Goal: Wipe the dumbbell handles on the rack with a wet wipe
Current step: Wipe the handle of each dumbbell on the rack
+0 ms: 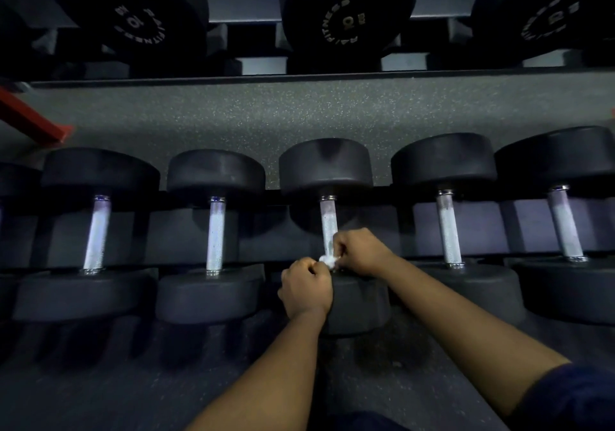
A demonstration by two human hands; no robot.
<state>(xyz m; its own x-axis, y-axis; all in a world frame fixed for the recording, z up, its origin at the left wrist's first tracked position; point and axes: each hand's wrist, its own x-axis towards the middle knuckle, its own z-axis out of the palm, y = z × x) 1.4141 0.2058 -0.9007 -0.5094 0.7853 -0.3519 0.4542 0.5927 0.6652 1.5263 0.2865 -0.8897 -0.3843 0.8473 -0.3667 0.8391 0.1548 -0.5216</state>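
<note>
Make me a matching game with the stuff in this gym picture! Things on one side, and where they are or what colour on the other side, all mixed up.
Things:
1. wet wipe
2. red bar
3. dumbbell marked 10
4. right hand

Matches:
a. on the upper shelf
b. at the far left edge
c. white and bunched, pinched between the left hand and the other one
d. at the near end of the middle handle

Pairs: 1-c, 2-b, 3-a, 4-d.

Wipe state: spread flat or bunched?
Bunched: the wet wipe is a small white wad pinched between left hand and right hand by the dumbbell handle.
</note>
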